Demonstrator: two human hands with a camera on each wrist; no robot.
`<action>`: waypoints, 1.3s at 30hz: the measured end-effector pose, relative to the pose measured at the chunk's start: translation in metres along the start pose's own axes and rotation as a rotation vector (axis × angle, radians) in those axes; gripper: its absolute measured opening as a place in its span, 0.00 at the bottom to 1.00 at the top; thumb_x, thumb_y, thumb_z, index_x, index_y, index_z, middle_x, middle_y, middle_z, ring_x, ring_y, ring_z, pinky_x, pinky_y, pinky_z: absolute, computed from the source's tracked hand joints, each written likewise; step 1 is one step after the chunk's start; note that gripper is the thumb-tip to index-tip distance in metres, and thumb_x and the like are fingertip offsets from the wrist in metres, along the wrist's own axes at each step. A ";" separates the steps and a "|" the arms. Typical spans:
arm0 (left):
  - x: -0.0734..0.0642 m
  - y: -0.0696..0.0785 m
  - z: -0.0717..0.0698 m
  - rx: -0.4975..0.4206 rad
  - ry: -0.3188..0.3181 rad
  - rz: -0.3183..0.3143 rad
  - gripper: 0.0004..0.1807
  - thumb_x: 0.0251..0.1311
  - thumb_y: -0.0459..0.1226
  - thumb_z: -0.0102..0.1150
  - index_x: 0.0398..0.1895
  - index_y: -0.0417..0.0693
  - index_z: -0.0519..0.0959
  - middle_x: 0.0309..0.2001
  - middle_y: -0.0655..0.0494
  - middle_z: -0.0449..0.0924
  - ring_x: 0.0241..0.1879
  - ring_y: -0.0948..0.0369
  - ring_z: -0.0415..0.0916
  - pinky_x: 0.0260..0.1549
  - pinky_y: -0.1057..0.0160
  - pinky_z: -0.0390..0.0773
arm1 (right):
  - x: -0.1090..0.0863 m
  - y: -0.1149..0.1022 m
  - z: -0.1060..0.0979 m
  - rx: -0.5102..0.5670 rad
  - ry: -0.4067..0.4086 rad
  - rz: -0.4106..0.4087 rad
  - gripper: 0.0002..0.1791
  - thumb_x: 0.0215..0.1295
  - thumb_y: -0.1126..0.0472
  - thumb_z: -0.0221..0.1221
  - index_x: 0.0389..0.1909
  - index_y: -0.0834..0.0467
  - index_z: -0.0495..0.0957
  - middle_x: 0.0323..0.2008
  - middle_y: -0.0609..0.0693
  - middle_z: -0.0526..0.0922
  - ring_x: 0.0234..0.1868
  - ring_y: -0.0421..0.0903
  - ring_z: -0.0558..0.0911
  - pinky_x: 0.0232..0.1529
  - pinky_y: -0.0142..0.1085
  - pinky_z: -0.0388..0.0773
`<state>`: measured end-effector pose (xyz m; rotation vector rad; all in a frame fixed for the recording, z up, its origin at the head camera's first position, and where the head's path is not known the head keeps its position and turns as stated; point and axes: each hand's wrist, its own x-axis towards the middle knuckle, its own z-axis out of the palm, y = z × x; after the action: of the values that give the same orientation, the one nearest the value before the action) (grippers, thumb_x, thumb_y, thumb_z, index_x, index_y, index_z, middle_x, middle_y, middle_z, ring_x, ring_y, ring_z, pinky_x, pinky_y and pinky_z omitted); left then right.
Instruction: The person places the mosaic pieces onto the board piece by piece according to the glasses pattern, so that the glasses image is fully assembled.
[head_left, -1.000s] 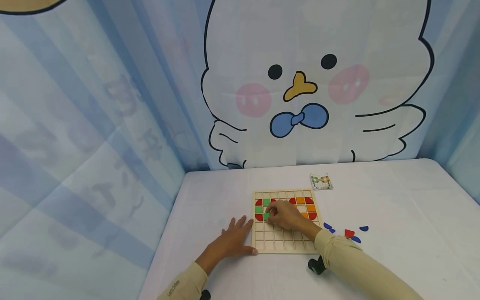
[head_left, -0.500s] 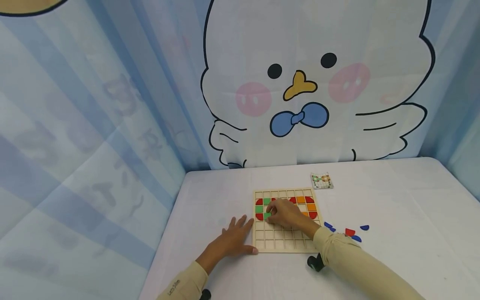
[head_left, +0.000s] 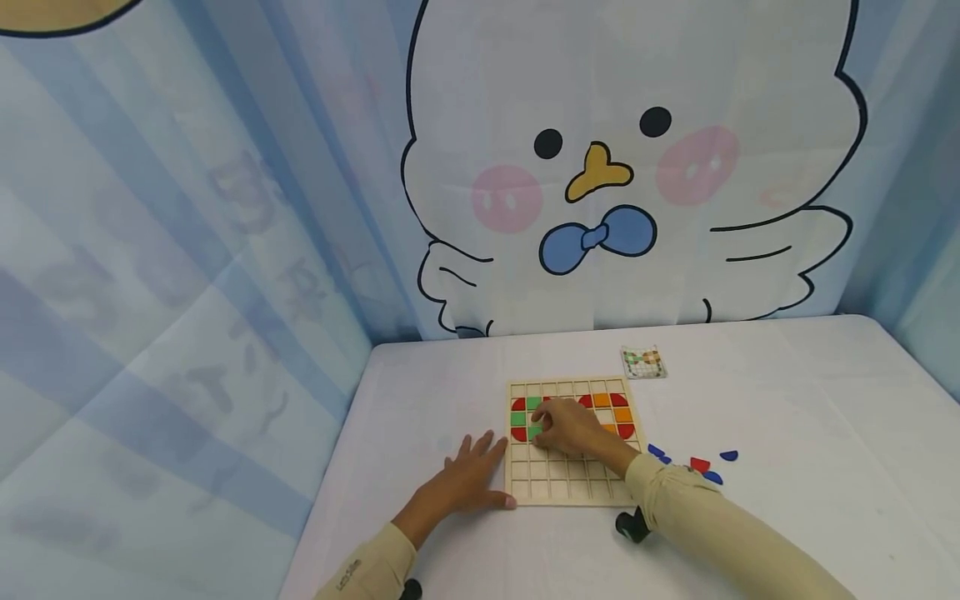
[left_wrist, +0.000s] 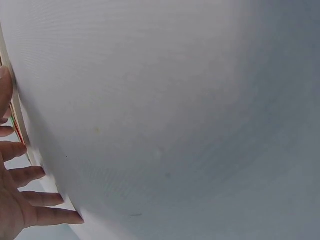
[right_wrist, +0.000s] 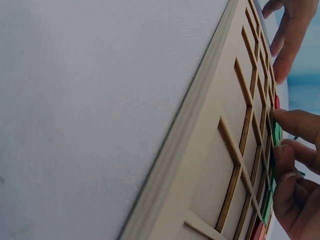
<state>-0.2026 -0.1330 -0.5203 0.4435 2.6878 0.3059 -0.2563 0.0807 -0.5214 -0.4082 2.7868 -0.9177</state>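
A wooden grid board lies on the table with coloured tiles in its upper rows. My right hand reaches across it, thumb and fingers curled together at a green tile in the left part. In the right wrist view, the fingertips pinch at a green tile low over the grid; the fingers partly hide it. My left hand is spread flat beside the board's left edge, its thumb at the lower left corner. Red quarter-round pieces and orange squares sit in cells; my right hand covers some.
Several loose blue pieces and a red piece lie right of the board, near my right sleeve. A small pattern card lies behind the board's right corner. A printed curtain stands at the table's back edge.
Almost nothing differs: both hands hold their places at the board, and the right fingertips stay at the green tile. The view shifts very slightly.
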 end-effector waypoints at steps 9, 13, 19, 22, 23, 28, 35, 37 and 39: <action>0.001 0.002 0.002 0.004 0.004 -0.005 0.55 0.48 0.62 0.72 0.79 0.58 0.58 0.80 0.47 0.53 0.77 0.36 0.47 0.62 0.26 0.62 | -0.017 0.018 -0.020 0.117 -0.046 -0.057 0.14 0.64 0.55 0.67 0.49 0.53 0.83 0.35 0.42 0.81 0.35 0.40 0.75 0.40 0.36 0.74; 0.001 0.002 0.003 -0.003 0.001 -0.013 0.56 0.48 0.61 0.72 0.79 0.59 0.57 0.80 0.48 0.52 0.78 0.36 0.46 0.63 0.26 0.62 | -0.034 0.039 -0.040 0.137 -0.048 -0.154 0.10 0.69 0.57 0.63 0.46 0.56 0.83 0.35 0.43 0.81 0.31 0.39 0.74 0.34 0.33 0.73; 0.002 0.000 0.005 0.000 0.003 -0.020 0.56 0.47 0.62 0.73 0.79 0.59 0.57 0.80 0.48 0.51 0.78 0.36 0.46 0.62 0.26 0.62 | -0.063 0.078 -0.066 0.056 -0.013 -0.148 0.06 0.67 0.58 0.64 0.42 0.55 0.83 0.32 0.41 0.80 0.32 0.38 0.73 0.33 0.30 0.71; 0.001 0.000 0.004 0.002 0.009 -0.018 0.56 0.47 0.61 0.73 0.79 0.59 0.57 0.80 0.48 0.52 0.77 0.36 0.47 0.62 0.26 0.62 | -0.080 0.095 -0.075 0.035 -0.003 -0.041 0.07 0.64 0.59 0.66 0.42 0.54 0.83 0.32 0.42 0.79 0.27 0.40 0.73 0.27 0.30 0.72; 0.000 0.000 0.004 0.002 0.008 -0.019 0.56 0.47 0.61 0.73 0.79 0.59 0.57 0.80 0.48 0.52 0.77 0.36 0.47 0.62 0.26 0.62 | -0.086 0.100 -0.077 0.036 -0.005 -0.003 0.08 0.63 0.59 0.67 0.42 0.54 0.83 0.32 0.43 0.79 0.26 0.40 0.73 0.25 0.31 0.72; -0.002 0.001 0.004 0.012 -0.003 -0.020 0.56 0.47 0.61 0.73 0.79 0.58 0.58 0.80 0.47 0.52 0.77 0.35 0.47 0.61 0.26 0.63 | -0.111 0.124 -0.085 0.000 0.011 0.121 0.12 0.60 0.57 0.70 0.42 0.57 0.83 0.32 0.45 0.78 0.29 0.43 0.74 0.28 0.33 0.76; -0.001 0.002 0.002 0.027 0.012 -0.010 0.56 0.48 0.62 0.72 0.79 0.58 0.57 0.80 0.47 0.52 0.77 0.36 0.48 0.62 0.27 0.63 | -0.132 0.142 -0.097 -0.091 0.044 0.208 0.17 0.56 0.49 0.73 0.37 0.56 0.82 0.29 0.46 0.78 0.35 0.45 0.74 0.35 0.39 0.73; -0.001 0.002 0.002 0.024 0.010 -0.013 0.56 0.47 0.62 0.72 0.79 0.58 0.57 0.80 0.47 0.52 0.77 0.36 0.47 0.62 0.26 0.63 | -0.135 0.144 -0.098 -0.110 0.049 0.219 0.18 0.55 0.47 0.73 0.36 0.56 0.81 0.29 0.46 0.78 0.34 0.45 0.75 0.33 0.38 0.71; -0.001 0.003 0.001 0.020 0.009 -0.014 0.56 0.47 0.61 0.73 0.79 0.58 0.58 0.80 0.47 0.52 0.77 0.36 0.47 0.62 0.26 0.63 | -0.137 0.145 -0.098 -0.129 0.058 0.226 0.19 0.55 0.45 0.72 0.35 0.56 0.81 0.29 0.46 0.79 0.33 0.45 0.75 0.33 0.38 0.71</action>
<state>-0.2004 -0.1310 -0.5196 0.4294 2.7039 0.2784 -0.1803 0.2898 -0.5202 -0.0818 2.8785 -0.7128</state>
